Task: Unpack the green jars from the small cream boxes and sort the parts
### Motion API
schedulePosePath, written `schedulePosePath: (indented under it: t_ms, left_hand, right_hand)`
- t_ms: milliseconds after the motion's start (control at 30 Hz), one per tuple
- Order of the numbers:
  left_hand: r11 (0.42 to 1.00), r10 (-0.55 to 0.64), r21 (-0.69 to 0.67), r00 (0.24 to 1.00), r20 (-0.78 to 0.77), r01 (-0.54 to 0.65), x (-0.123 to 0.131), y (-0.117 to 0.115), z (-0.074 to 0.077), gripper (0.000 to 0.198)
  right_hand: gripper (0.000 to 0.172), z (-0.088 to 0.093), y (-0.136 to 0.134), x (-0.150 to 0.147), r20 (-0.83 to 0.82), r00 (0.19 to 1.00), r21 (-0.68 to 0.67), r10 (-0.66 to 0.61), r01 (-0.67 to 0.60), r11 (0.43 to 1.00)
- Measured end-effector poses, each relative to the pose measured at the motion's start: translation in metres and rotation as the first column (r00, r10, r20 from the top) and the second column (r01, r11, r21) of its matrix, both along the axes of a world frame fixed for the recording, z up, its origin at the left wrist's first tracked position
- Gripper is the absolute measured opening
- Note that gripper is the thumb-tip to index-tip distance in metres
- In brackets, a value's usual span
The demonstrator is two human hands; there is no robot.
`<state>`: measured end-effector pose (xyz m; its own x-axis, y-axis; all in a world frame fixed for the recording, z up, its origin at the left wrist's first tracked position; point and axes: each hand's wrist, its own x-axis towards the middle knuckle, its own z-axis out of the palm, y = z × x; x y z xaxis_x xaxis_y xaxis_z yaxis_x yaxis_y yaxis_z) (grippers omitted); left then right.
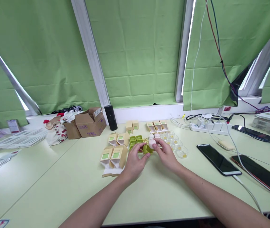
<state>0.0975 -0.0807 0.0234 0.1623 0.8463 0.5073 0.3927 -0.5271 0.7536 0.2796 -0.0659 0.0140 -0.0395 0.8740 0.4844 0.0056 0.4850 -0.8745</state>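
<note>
My left hand [136, 161] is closed on a small olive-green cup [147, 149], held above the table at the middle. Right beside it, my right hand [165, 152] pinches a small white rounded piece [152, 143]; whether it touches the cup I cannot tell. Behind my hands stand several green cups [136, 139] in a cluster. Small yellowish pieces [145, 140] lie next to them. To the right are several clear plastic cups [181, 152] with yellow bits in them. Open cream boxes with green windows [119, 155] lie left of my left hand.
More cream boxes [158, 126] stand farther back. A black cylinder [110, 117] and a brown carton [91, 123] are at the back left. On the right lie a phone [219, 160] on a white cable, a second dark phone [260, 174] and a power strip [210, 127].
</note>
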Motion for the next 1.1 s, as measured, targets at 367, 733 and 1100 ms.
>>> schedulePosePath:
  t_ms: [367,733,1100]
  left_hand:
    - [0.996,0.008,-0.084,0.98,0.199,0.009,-0.003,0.007,-0.003,0.046]
    - [0.99,0.007,-0.138,0.944,0.331,0.041,-0.005,0.013,-0.009,0.052]
    - [0.992,0.035,-0.127,0.947,0.32,0.007,-0.005,0.012,-0.008,0.051]
  right_hand:
    - [0.042,0.007,0.005,0.012,-0.488,0.853,-0.22,0.182,-0.323,0.921]
    - [0.044,0.017,-0.001,0.014,-0.584,0.782,-0.245,0.216,-0.424,0.872]
    - [0.049,0.018,-0.003,0.013,-0.495,0.854,-0.219,0.16,-0.301,0.928]
